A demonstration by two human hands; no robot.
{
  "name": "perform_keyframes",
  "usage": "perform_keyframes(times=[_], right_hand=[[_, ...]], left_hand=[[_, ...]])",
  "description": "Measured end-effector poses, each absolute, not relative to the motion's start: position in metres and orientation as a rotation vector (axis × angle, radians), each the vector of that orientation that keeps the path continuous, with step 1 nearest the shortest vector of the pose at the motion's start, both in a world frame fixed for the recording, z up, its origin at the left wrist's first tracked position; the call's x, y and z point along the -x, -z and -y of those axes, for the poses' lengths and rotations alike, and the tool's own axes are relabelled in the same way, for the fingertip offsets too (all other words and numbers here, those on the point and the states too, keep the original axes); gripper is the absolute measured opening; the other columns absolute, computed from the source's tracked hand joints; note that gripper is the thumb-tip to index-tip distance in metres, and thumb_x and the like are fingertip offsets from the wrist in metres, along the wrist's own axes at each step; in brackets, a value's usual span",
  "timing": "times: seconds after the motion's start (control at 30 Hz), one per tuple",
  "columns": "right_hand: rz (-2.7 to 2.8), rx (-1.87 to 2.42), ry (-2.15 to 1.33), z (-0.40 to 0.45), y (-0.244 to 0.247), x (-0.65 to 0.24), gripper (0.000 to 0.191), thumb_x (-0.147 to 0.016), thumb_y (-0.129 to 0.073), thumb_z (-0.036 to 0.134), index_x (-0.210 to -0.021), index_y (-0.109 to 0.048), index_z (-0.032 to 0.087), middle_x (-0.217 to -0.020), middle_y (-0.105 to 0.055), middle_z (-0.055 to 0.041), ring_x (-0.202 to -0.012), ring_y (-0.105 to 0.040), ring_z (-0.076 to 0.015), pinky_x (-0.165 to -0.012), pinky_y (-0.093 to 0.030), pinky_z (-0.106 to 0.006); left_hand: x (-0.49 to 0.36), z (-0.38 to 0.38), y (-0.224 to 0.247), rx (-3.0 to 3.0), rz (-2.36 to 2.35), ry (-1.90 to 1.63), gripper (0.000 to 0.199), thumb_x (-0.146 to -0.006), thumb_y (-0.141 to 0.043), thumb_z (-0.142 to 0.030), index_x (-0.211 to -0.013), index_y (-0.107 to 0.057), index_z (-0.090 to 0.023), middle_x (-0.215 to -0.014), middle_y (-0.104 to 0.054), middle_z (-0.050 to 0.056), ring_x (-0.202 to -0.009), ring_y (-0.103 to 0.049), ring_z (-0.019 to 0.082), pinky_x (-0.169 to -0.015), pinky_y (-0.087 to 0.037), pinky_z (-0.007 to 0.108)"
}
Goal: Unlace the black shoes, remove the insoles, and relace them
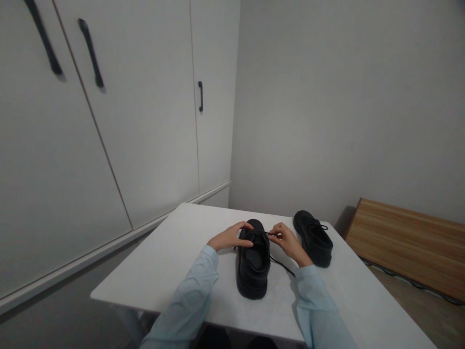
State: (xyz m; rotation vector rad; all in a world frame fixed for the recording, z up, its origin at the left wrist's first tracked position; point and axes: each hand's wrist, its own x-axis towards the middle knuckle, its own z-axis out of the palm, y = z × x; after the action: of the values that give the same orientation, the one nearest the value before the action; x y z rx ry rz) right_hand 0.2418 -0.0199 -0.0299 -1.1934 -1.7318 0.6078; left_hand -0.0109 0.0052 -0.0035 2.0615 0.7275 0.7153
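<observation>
Head view: one grey wall [345, 102] rises beyond the hands and to their right, and one white cabinet [152, 140] stands beyond them to the left, three of its doors and three dark handles [91, 53] showing. One white table [138, 271] spreads beneath both hands. One wood-grain panel [410, 247] slants well off to the right of the right hand [286, 241], past the table edge. Two light blue sleeves [191, 300] run from the near side up to the two wrists.

Two black shoes are on the table, both toe away from the person. The near shoe [253, 276] lies directly between the hands, its toe just beyond the fingertips and its heel on the near side of them. The far shoe [314, 242] sits just right of the right hand, apart from it, with a small lace loop on top.

Of the two hands, the left hand [232, 237] rests on the near shoe's left side, thumb and fingers apart across the upper. The right hand has thumb and fingers together, clamped on a black lace [273, 234] at the shoe's right side. One loose lace end [282, 263] trails below that grip toward the right wrist. Black on black, whether the left fingertips also touch lace is hard to tell.
</observation>
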Motion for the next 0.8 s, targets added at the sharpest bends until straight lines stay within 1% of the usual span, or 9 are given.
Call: perform_keyframes(times=[0.1, 0.2, 0.27, 0.37, 0.47, 0.57, 0.7, 0.8], right_hand=[[1.687, 1.177, -0.685, 0.020, 0.030, -0.244, 0.022, -0.067, -0.071, 0.040, -0.070, -0.064, 0.019, -0.088, -0.054, -0.0028, -0.083, -0.056, -0.0180, -0.068, -0.050, -0.029], [1.660, 1.187, -0.760, 0.021, 0.027, -0.246, 0.025, -0.064, -0.072, 0.041, -0.070, -0.064, 0.018, -0.090, -0.060, -0.0038, -0.088, -0.057, -0.0197, -0.075, -0.049, -0.031], [1.666, 1.186, -0.863, 0.024, 0.024, -0.247, 0.025, -0.066, -0.072, 0.041, -0.072, -0.065, 0.017, -0.085, -0.064, -0.0039, -0.085, -0.058, -0.0193, -0.079, -0.047, -0.033], [1.598, 1.182, -1.059, 0.027, 0.020, -0.248, 0.026, -0.067, -0.072, 0.040, -0.076, -0.067, 0.016, -0.078, -0.066, -0.0036, -0.077, -0.060, -0.0181, -0.077, -0.047, -0.034], [1.429, 1.140, -1.206, 0.029, 0.018, -0.251, 0.027, -0.065, -0.074, 0.039, -0.075, -0.068, 0.015, -0.082, -0.069, -0.0067, -0.081, -0.062, -0.0195, -0.078, -0.049, -0.035], [1.260, 1.034, -1.317, 0.030, 0.017, -0.257, 0.024, -0.065, -0.076, 0.036, -0.072, -0.067, 0.015, -0.088, -0.070, -0.0097, -0.089, -0.064, -0.0217, -0.086, -0.049, -0.038], [1.127, 0.870, -1.402, 0.034, 0.012, -0.261, 0.019, -0.070, -0.073, 0.033, -0.075, -0.064, 0.017, -0.093, -0.071, -0.0095, -0.096, -0.065, -0.0227, -0.095, -0.046, -0.042], [1.138, 0.818, -1.430, 0.038, 0.007, -0.259, 0.019, -0.074, -0.069, 0.035, -0.077, -0.062, 0.018, -0.095, -0.072, -0.0103, -0.095, -0.066, -0.0236, -0.097, -0.044, -0.044]], left_hand=[[0.011, -0.006, 0.004, -2.064, -0.731, -0.715, 0.051, -0.067, -0.074, -0.036, -0.113, -0.056, -0.023, -0.119, -0.057, 0.005, -0.115, -0.049, 0.022, -0.102, -0.033, 0.034], [0.011, -0.006, 0.005, -2.060, -0.741, -0.711, 0.052, -0.066, -0.074, -0.036, -0.112, -0.056, -0.023, -0.119, -0.057, 0.005, -0.115, -0.049, 0.022, -0.103, -0.033, 0.035], [0.011, -0.006, 0.005, -2.058, -0.742, -0.707, 0.051, -0.066, -0.074, -0.037, -0.112, -0.056, -0.024, -0.119, -0.057, 0.004, -0.115, -0.049, 0.022, -0.102, -0.033, 0.035], [0.012, -0.006, 0.004, -2.050, -0.739, -0.706, 0.051, -0.066, -0.074, -0.037, -0.112, -0.056, -0.024, -0.119, -0.057, 0.004, -0.115, -0.049, 0.022, -0.102, -0.033, 0.034], [0.012, -0.005, 0.004, -2.028, -0.730, -0.713, 0.053, -0.065, -0.075, -0.037, -0.113, -0.055, -0.025, -0.119, -0.057, 0.005, -0.115, -0.049, 0.022, -0.101, -0.034, 0.033], [0.012, -0.005, 0.003, -2.014, -0.733, -0.712, 0.053, -0.065, -0.075, -0.037, -0.112, -0.055, -0.024, -0.120, -0.056, 0.005, -0.115, -0.048, 0.022, -0.101, -0.034, 0.033], [0.012, -0.005, 0.004, -2.017, -0.723, -0.717, 0.051, -0.066, -0.075, -0.036, -0.111, -0.055, -0.024, -0.119, -0.056, 0.006, -0.115, -0.049, 0.022, -0.102, -0.033, 0.034], [0.012, -0.005, 0.004, -2.015, -0.703, -0.717, 0.051, -0.066, -0.075, -0.035, -0.112, -0.055, -0.023, -0.119, -0.056, 0.006, -0.115, -0.049, 0.022, -0.102, -0.033, 0.034]])
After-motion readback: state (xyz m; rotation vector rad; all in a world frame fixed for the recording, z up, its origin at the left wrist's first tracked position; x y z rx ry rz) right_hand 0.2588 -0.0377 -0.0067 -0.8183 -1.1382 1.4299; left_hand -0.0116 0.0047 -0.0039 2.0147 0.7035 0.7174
